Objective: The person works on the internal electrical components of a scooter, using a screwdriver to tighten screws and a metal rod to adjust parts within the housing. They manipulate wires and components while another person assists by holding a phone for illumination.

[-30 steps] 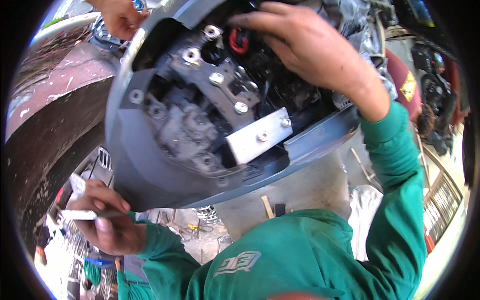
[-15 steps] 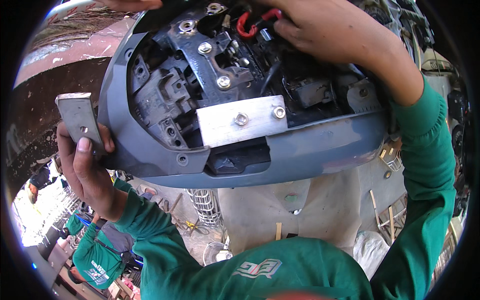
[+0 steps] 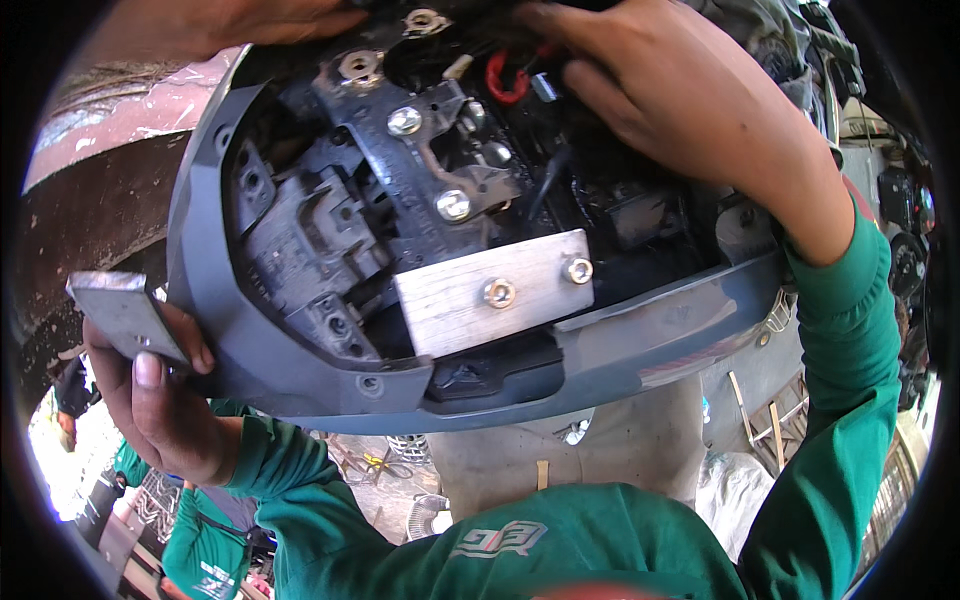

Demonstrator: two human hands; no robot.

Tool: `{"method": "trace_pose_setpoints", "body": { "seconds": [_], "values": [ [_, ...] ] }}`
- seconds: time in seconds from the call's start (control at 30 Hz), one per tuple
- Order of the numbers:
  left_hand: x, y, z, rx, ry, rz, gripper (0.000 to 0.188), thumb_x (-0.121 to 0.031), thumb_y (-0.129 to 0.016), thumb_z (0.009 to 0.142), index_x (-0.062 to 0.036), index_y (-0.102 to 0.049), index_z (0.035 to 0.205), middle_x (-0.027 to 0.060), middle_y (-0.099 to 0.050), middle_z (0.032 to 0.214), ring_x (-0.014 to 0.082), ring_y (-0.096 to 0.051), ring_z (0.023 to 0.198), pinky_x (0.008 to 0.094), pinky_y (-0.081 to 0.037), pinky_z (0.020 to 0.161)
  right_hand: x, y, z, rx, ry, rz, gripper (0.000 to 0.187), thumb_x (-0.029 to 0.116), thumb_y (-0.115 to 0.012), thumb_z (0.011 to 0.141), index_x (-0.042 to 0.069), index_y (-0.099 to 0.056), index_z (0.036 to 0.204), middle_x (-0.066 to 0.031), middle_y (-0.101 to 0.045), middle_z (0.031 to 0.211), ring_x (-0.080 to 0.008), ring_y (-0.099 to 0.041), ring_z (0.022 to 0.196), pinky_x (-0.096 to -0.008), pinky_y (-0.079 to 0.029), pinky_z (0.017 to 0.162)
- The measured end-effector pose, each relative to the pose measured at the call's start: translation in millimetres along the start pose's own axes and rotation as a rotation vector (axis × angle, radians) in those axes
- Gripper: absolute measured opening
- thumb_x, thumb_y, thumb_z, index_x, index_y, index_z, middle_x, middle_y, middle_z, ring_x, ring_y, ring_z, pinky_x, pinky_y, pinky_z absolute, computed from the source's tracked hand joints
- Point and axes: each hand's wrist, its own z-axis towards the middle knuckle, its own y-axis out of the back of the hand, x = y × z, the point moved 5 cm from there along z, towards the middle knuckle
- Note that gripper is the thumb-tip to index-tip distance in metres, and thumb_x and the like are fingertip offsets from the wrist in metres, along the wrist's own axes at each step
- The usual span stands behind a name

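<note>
And here, at the lower left, gripping a loose metal plate (image 3: pixel 125 305) in the left hand (image 3: pixel 165 410), pinching it between thumb and fingers, thumb pressed on the near face just below a small hole. Holding it tilted, upper end leaning leftward, beside the dark trim (image 3: pixel 290 370) of a grey body shell (image 3: pixel 690 315). Across to the upper right, reaching into that shell with the right hand (image 3: pixel 690 110), fingers bent, tips lost in shadow close to a red loop (image 3: pixel 507 80); can't tell from here if pinching anything. Right in the middle, seeing a second metal plate (image 3: pixel 450 305), fastened with two bolts (image 3: pixel 498 293), slanting along the shell's near edge. Above it, leftward, spotting a dark bracket (image 3: pixel 375 150) with two more shiny bolts. At the top left, catching another person's hand (image 3: pixel 220 25), stretched across the shell's far edge. Down at the lower left, glimpsing a co-worker (image 3: pixel 205 550) in green.
</note>
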Motion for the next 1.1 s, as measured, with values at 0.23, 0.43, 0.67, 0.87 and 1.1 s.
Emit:
{"method": "trace_pose_setpoints", "body": {
  "seconds": [0.23,0.43,0.67,0.87,1.1],
  "values": [
    [-6.9,-10.1,3.4,0.015,-0.001,0.044,0.045,-0.034,-0.054,0.094,0.0053,-0.05,0.114,0.011,-0.051,0.08,0.0133,-0.046,0.071,0.0252,-0.035,0.067,-8.5,1.6,6.6,0.029,0.344,0.098,0.024,0.012,-0.054,0.092,-0.008,-0.066,0.099,-0.0253,-0.068,0.076,-0.0437,-0.069,0.076,-0.0504,-0.055,0.07],
    [-22.8,-19.5,7.1,0.042,0.033,0.149,0.04,-0.032,-0.055,0.094,0.0046,-0.055,0.109,0.0089,-0.057,0.079,0.0125,-0.053,0.069,0.0225,-0.037,0.064,-6.2,-9.9,22.8,-0.023,0.355,-0.033,0.026,0.013,-0.055,0.09,-0.007,-0.069,0.079,-0.0289,-0.069,0.079,-0.0451,-0.069,0.079,-0.0516,-0.055,0.077],
    [-52.8,-57.3,17.6,0.25,0.024,0.084,0.028,-0.023,-0.061,0.095,0.0027,-0.05,0.098,0.0121,-0.058,0.087,0.0162,-0.055,0.079,0.0287,-0.043,0.071,-18.7,5.2,30.2,-0.197,0.303,0.345,0.029,0.015,-0.055,0.091,-0.008,-0.07,0.084,-0.0286,-0.068,0.081,-0.046,-0.068,0.081,-0.0516,-0.054,0.08],
    [-52.5,-65.9,42.0,0.383,0.029,0.146,0.027,-0.025,-0.06,0.096,0.0,-0.048,0.098,0.0117,-0.059,0.086,0.0141,-0.052,0.077,0.0273,-0.042,0.073,-12.3,-12.8,36.2,-0.19,0.247,0.495,0.025,0.014,-0.056,0.091,-0.003,-0.074,0.088,-0.0272,-0.071,0.086,-0.0442,-0.07,0.086,-0.0499,-0.056,0.08],
    [-45.9,-70.3,39.5,0.296,0.096,0.081,0.024,-0.022,-0.056,0.099,-0.0003,-0.048,0.104,0.0124,-0.065,0.098,0.0126,-0.058,0.082,0.0244,-0.044,0.072,-3.0,-15.8,43.3,0.177,0.325,0.102,0.026,0.019,-0.06,0.09,0.0,-0.076,0.092,-0.0228,-0.074,0.1,-0.0411,-0.071,0.092,-0.0469,-0.057,0.08]
  ]
}}
